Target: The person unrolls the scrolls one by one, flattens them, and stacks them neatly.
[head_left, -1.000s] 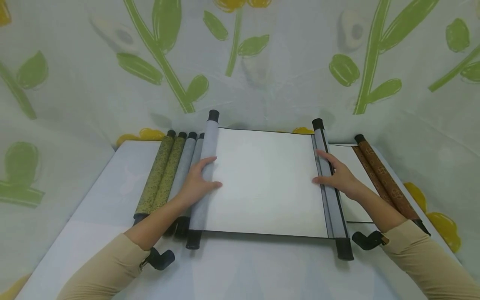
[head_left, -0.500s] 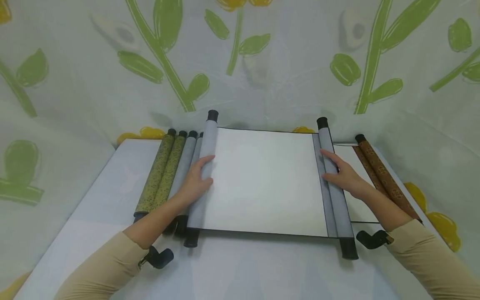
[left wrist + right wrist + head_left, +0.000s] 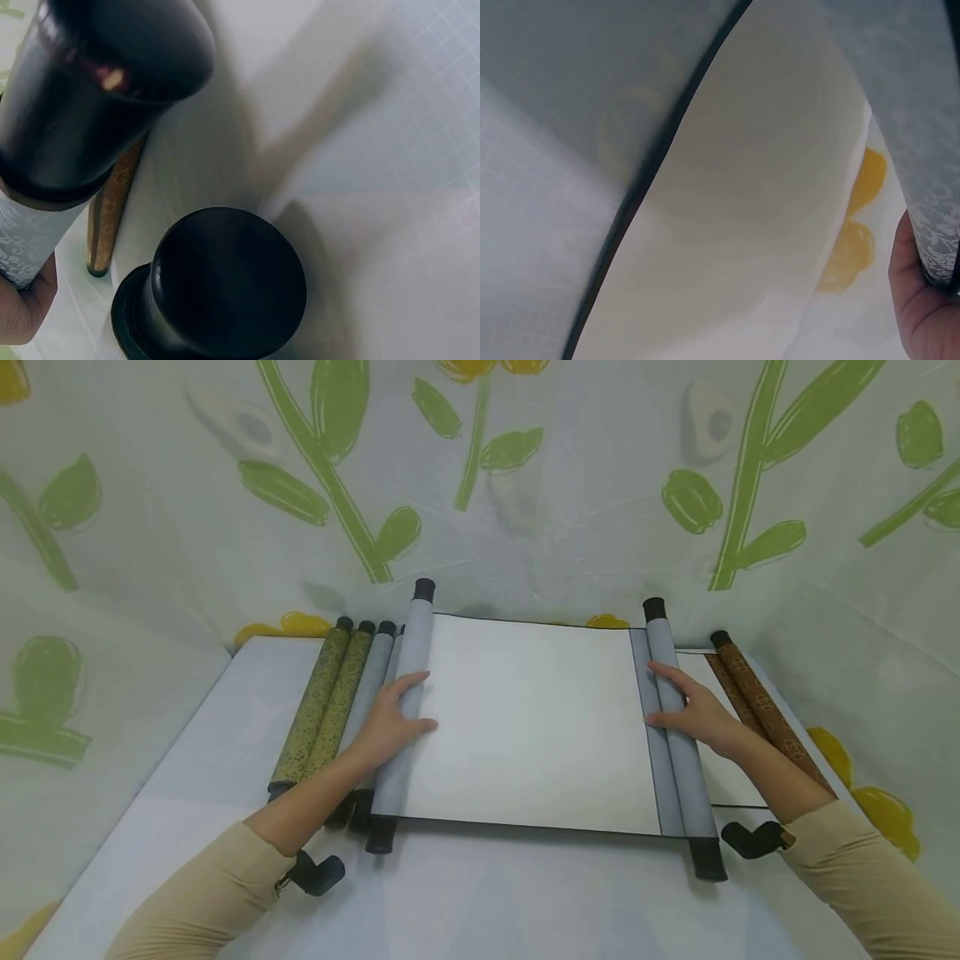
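A hanging scroll with a blank white sheet (image 3: pixel 532 727) lies spread between two grey-blue rolled ends in the head view. My left hand (image 3: pixel 390 722) grips the left roll (image 3: pixel 422 631), thumb and fingers around it. Around the right roll (image 3: pixel 693 777) curls my right hand (image 3: pixel 697 718); a grey border strip (image 3: pixel 660 752) shows beside it. Black knobs cap both rolls. In the left wrist view, a black knob (image 3: pixel 67 127) looms close, with part of the left hand (image 3: pixel 30 307) below. The right wrist view catches the right hand (image 3: pixel 922 307) under the patterned grey roll (image 3: pixel 907 105).
Two green speckled rolled scrolls (image 3: pixel 307 718) and grey-blue ones (image 3: pixel 375 672) lie left of the spread scroll. At right, a brown patterned scroll (image 3: pixel 772 710) lies partly unrolled, its white sheet (image 3: pixel 723 777) partly behind the right roll. A flower-printed curtain (image 3: pixel 570 527) hangs behind the table.
My right hand and the right roll have moved to the right, and more of the grey border strip shows. The left roll has shifted slightly left with my left hand still around it.
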A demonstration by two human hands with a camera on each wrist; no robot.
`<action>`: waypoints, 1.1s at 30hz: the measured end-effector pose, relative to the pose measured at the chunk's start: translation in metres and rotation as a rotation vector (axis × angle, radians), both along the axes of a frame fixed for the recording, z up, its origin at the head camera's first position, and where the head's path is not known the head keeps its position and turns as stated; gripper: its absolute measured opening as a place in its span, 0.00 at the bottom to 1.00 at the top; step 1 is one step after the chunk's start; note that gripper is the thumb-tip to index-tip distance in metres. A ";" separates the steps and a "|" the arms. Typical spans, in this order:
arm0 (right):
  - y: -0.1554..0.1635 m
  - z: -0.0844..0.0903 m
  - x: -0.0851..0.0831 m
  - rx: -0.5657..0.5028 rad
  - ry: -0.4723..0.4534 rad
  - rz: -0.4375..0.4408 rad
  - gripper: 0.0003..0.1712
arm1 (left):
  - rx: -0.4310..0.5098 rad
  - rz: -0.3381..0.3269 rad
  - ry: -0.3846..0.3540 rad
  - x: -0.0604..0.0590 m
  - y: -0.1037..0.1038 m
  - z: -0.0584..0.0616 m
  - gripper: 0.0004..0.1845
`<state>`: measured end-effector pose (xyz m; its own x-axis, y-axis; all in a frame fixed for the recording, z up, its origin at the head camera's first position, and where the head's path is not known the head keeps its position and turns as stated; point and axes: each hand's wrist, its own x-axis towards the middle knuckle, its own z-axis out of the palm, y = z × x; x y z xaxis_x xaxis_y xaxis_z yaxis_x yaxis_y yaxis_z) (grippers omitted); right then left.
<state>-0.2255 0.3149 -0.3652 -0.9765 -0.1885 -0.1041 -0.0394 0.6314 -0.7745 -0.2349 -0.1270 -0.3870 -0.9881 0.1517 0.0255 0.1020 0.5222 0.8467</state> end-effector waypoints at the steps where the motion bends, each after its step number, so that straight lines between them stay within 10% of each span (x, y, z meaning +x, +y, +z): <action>1: 0.000 0.000 0.000 0.002 -0.002 0.000 0.52 | 0.002 0.002 -0.006 0.000 0.000 0.000 0.39; 33: 0.020 0.010 -0.003 -0.021 0.011 0.070 0.44 | -0.047 0.021 -0.011 0.002 -0.003 -0.001 0.39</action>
